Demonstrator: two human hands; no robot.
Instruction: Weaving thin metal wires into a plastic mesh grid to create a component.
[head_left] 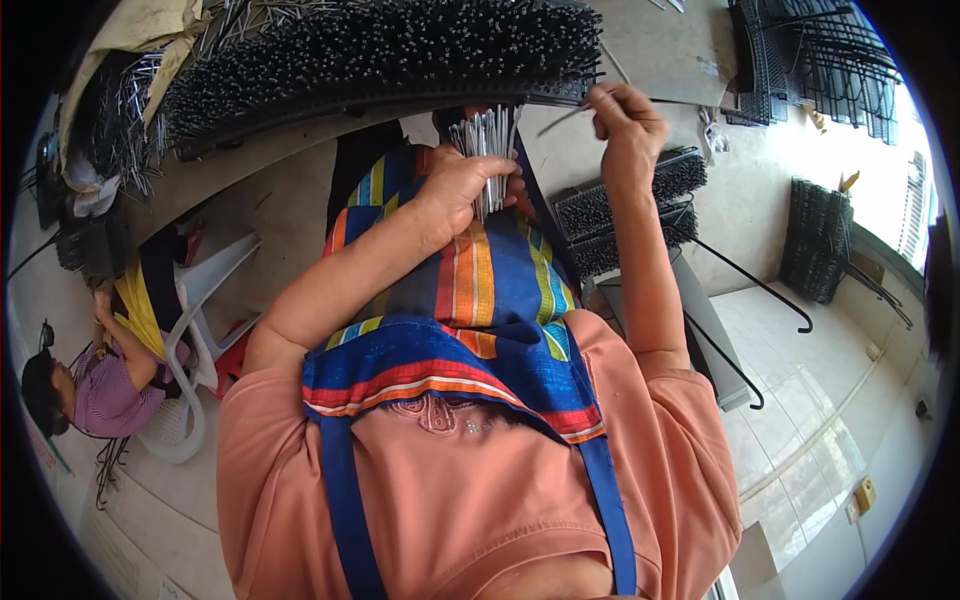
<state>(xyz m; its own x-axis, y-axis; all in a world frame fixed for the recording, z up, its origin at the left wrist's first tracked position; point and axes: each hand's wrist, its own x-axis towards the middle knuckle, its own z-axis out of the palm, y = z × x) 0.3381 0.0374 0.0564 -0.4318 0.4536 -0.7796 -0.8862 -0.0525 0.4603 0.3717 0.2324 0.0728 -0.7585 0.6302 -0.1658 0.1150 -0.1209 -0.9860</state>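
My left hand (452, 192) is closed around an upright bundle of thin silvery metal rods (490, 135) above my striped apron (470, 275). To its right, my right hand (630, 125) is raised and pinches one thin metal rod (564, 120), which slants down to the left, apart from the bundle. Just beyond both hands lies a long black rack (390, 62), densely packed with black-sided, bright-tipped pins. Its right end is close to my right fingers.
Loose metal rods (135, 110) lie in a heap at the far left. Black bristly racks (625, 215) with hooked bars stand on the right, and more black racks (815, 235) lean by the wall. A person (115, 385) sits at left near a white plastic chair (190, 340).
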